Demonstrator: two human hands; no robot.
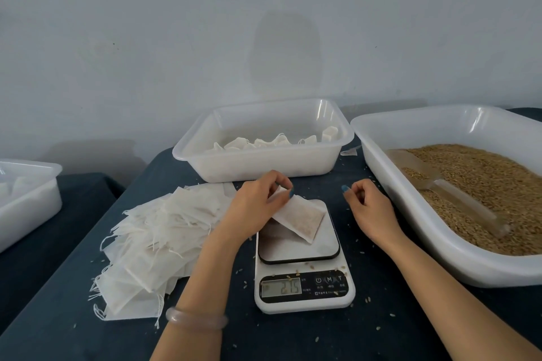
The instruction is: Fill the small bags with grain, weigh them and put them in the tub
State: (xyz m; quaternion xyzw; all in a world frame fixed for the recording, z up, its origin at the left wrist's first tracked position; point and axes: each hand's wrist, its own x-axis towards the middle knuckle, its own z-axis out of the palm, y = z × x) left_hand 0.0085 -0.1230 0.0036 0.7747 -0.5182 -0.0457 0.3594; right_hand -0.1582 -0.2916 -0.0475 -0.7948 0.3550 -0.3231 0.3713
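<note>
A small white bag filled with grain (302, 218) lies tilted on the platform of the white kitchen scale (303, 272), whose display shows digits. My left hand (258, 205) pinches the bag's top edge. My right hand (371, 208) hovers just right of the scale with loosely curled fingers, holding nothing. Behind the scale stands a white tub (264, 164) with several filled bags inside. A large white tub of brown grain (440, 223) sits at the right, with a clear plastic scoop (448, 193) lying in the grain.
A heap of empty white drawstring bags (152, 246) lies on the dark cloth left of the scale. Another white tub (26, 199) stands on a separate surface at the far left. Loose grains dot the cloth around the scale. A wall rises behind.
</note>
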